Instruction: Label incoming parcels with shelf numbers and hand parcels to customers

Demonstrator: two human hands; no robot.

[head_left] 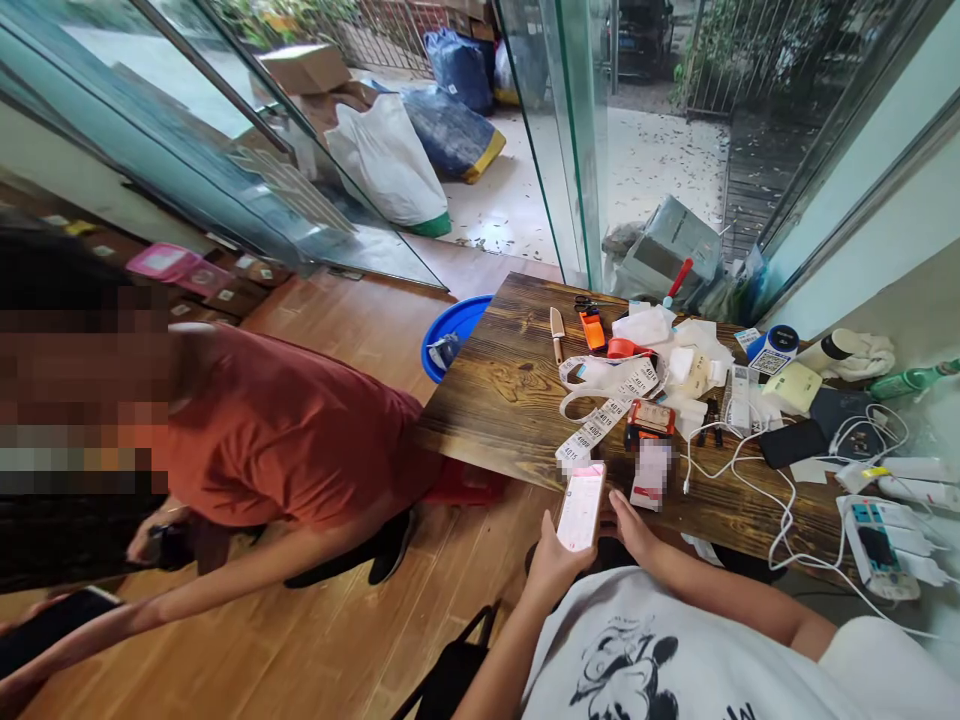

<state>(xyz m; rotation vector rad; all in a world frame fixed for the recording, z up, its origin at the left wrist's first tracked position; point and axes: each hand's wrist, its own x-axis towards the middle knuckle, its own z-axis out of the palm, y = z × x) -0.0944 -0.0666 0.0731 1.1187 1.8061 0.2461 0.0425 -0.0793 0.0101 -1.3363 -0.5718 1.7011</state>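
My left hand is wrapped round a smartphone with a lit white and pink screen, held just off the table's near edge. Close to the phone's right side is my right hand, fingers apart and lightly curled, with nothing in it. Ahead of the phone a long strip of numbered labels lies curled on the table. An orange and black handheld device sits to its right, with a partly blurred paper slip at its near end.
A knife, an orange tool and papers lie farther back. White cables, a dark phone and a power strip crowd the right. A person in a red shirt leans at left, near a blue basin.
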